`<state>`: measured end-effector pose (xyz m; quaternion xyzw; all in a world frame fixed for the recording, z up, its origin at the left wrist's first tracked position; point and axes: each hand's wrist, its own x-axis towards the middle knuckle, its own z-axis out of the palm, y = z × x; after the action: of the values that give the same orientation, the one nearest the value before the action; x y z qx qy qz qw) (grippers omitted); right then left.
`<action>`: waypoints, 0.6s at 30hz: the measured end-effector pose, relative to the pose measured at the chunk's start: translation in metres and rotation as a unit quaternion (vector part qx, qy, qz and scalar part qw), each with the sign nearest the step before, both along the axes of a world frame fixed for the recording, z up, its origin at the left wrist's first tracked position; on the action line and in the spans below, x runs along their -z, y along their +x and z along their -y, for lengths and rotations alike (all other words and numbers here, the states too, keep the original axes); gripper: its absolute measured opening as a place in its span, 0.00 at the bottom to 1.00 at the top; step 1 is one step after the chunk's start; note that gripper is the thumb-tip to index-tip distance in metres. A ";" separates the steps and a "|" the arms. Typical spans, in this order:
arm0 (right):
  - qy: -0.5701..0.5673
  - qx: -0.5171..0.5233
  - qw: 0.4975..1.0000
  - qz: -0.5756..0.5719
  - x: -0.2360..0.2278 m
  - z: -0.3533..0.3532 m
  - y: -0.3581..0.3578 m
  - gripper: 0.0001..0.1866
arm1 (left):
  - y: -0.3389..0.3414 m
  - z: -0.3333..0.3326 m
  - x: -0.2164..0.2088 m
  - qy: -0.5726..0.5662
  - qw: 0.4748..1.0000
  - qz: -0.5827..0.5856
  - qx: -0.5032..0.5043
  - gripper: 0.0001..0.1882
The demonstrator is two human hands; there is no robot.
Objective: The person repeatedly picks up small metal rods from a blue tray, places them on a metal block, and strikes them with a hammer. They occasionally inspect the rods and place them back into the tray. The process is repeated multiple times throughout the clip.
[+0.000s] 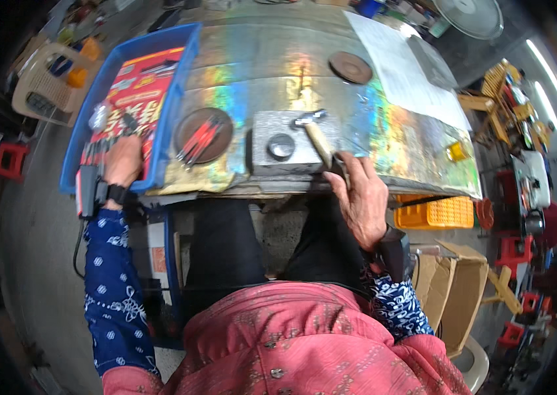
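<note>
My left hand [123,161] reaches into the near end of a blue plastic tray [188,62], among small dark-and-metal tools [97,150] whose kind is blurred. Its fingers are hidden and smeared, so their grip does not show. My right hand [364,201] is at the near end of a hammer [318,140], thumb and fingers closed around the wooden handle's tip. The hammer's head rests on a silvery metal block [266,125]. Left of it on the block is a round dark disc [281,147]. Several red-handled tools [200,138] lie on a brown round dish [219,151] between tray and block.
Red printed packaging [140,85] lines the tray. Another brown round dish [351,67] and a white sheet [397,72] lie farther back on the worktable [258,66]. A yellow crate [433,214] and an open cardboard box [453,283] stand at right; a beige chair [51,82] at left.
</note>
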<state>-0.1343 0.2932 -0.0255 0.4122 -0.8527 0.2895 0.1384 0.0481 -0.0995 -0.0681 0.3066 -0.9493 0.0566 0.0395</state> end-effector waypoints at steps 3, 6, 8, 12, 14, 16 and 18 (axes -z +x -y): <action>-0.017 -0.004 0.999 0.030 -0.002 -0.008 -0.012 0.14 | 0.000 0.008 0.003 0.003 0.999 0.029 -0.020 0.07; -0.024 0.016 1.000 0.007 0.000 -0.016 -0.033 0.10 | 0.004 0.010 0.000 0.023 1.000 -0.002 0.011 0.12; 0.002 0.048 0.999 0.024 0.004 -0.021 -0.053 0.10 | 0.003 0.007 -0.004 0.041 0.999 -0.004 0.008 0.10; 0.057 0.063 0.996 0.039 0.018 -0.022 -0.088 0.10 | 0.002 0.001 -0.013 0.042 0.997 -0.065 -0.005 0.08; 0.090 0.076 0.992 0.054 0.026 -0.018 -0.100 0.10 | 0.000 0.000 -0.016 0.062 0.993 -0.087 -0.042 0.07; 0.100 0.083 0.990 0.053 0.033 -0.012 -0.111 0.10 | 0.003 -0.003 -0.017 0.069 0.989 -0.127 -0.030 0.07; 0.103 0.078 0.990 0.052 0.037 -0.006 -0.119 0.10 | 0.004 -0.004 -0.018 0.080 0.983 -0.159 -0.031 0.08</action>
<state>-0.2538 0.2996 -0.0621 0.3407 -0.9137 0.2092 0.0730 0.0518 -0.0960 -0.0497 0.3429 -0.9225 -0.0683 0.1639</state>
